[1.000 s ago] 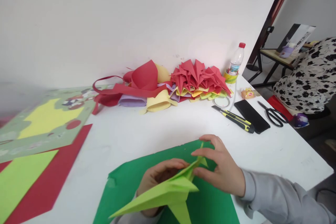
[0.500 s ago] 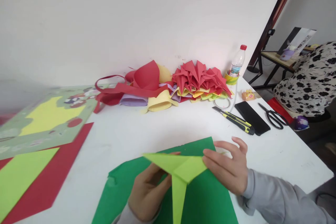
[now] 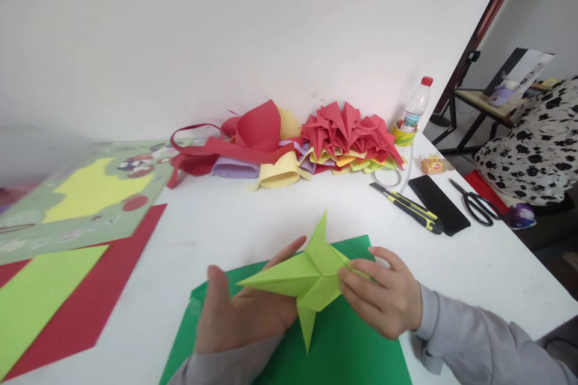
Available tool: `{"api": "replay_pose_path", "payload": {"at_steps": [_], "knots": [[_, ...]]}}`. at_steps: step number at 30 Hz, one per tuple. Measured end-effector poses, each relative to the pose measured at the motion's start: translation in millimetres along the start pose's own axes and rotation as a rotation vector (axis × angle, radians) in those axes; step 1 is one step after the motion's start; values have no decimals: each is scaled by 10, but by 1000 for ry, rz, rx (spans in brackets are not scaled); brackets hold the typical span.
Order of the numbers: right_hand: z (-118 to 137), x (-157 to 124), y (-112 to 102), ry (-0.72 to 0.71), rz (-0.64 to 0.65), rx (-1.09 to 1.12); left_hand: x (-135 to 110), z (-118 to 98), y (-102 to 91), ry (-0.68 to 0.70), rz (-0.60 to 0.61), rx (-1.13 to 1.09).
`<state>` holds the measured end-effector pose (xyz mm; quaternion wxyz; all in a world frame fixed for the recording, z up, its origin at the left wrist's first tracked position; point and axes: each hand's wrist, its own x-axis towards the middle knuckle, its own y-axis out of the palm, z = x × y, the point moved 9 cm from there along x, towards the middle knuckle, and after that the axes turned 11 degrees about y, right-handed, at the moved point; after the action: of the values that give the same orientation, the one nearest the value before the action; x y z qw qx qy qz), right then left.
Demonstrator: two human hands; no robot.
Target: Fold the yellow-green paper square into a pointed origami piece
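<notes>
A lime-green folded paper star (image 3: 311, 274) with four long points is up over a dark green paper sheet (image 3: 361, 337). My right hand (image 3: 386, 292) pinches the star's right-hand point between thumb and fingers. Beneath the star lies my left hand (image 3: 246, 313), palm up, with the thumb raised and the fingers stretched out. The star covers part of that palm, so I cannot tell whether the two touch everywhere. One star point aims at the wall, another toward me.
Behind are folded red paper stars (image 3: 343, 126) and curled paper pieces (image 3: 257, 132). On the right lie a utility knife (image 3: 409, 207), a black phone (image 3: 438, 204), scissors (image 3: 478, 201) and a bottle (image 3: 415, 105). Left are a red sheet (image 3: 117, 289) and a lime sheet (image 3: 49, 301).
My left hand has let go of the star and opened flat beneath it. The star has turned, with its fourth point now showing upward. The right hand still pinches it.
</notes>
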<state>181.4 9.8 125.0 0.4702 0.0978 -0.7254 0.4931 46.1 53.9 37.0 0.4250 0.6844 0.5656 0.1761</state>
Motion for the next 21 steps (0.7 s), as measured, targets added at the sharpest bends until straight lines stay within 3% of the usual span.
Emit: {"api": "replay_pose_path", "payload": {"at_steps": [3,6,8,10,12,13,14,15,16,18,21], "knots": [[-18,6,63,26,53,-2,39,71,-125,69,-116,57],[-30,-9,142,32,91,4,85,104,-464,193,-302,332],[-48,-35,224,42,139,8,99,53,-620,296,-347,443],[-79,-73,315,63,209,21,39,-223,-639,551,-359,675],[-120,-122,405,93,310,57,-154,-582,-445,931,-364,1063],[-141,-151,446,109,368,85,-232,-647,-240,1097,-270,1305],[-162,-181,480,125,426,115,-258,-582,-23,1198,-76,1531],[-183,-209,505,143,475,146,-256,-403,152,1225,216,1676],[-205,-231,517,160,509,174,-240,-236,213,1182,408,1763],[-239,-251,506,185,531,212,-202,31,201,1100,580,1943],[-284,-241,459,226,509,217,-160,287,92,1022,659,2130]]}}
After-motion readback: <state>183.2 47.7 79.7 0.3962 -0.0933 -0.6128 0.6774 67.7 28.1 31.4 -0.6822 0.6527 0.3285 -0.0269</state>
